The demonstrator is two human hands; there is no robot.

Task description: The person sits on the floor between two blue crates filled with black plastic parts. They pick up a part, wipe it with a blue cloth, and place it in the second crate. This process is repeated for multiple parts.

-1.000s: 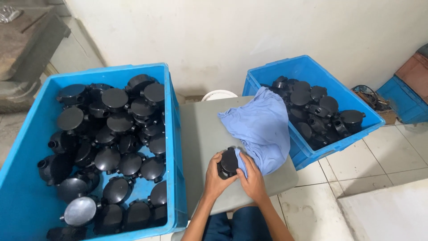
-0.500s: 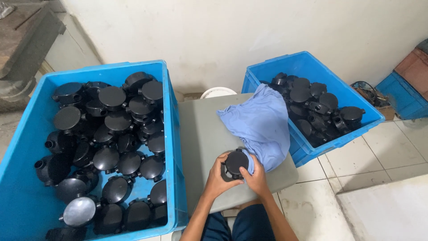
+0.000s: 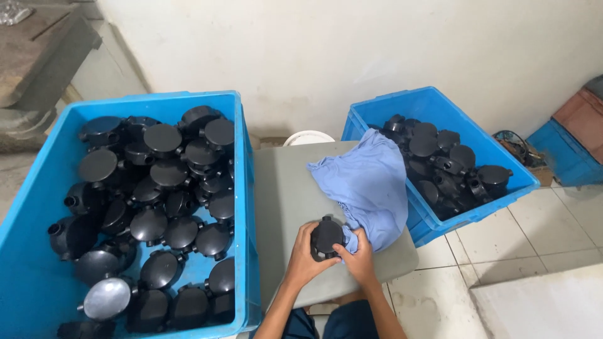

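Round black plastic housing (image 3: 327, 237), matte, with short tubular stubs, held just above near edge of grey desk (image 3: 282, 188). Left hand (image 3: 301, 257) cupped around its left side, grip pressed onto the shell. Right hand (image 3: 359, 258) pinching soft, wrinkled light-blue cloth (image 3: 370, 182) against housing's right side. Cloth draped over desk and onto rim of right blue crate (image 3: 440, 103). Left blue crate (image 3: 38, 276), smooth rigid plastic, piled with similar domed black housings (image 3: 163, 188); one dusty grey-looking piece (image 3: 107, 299) near front. Pale tiled floor (image 3: 553, 232), glossy.
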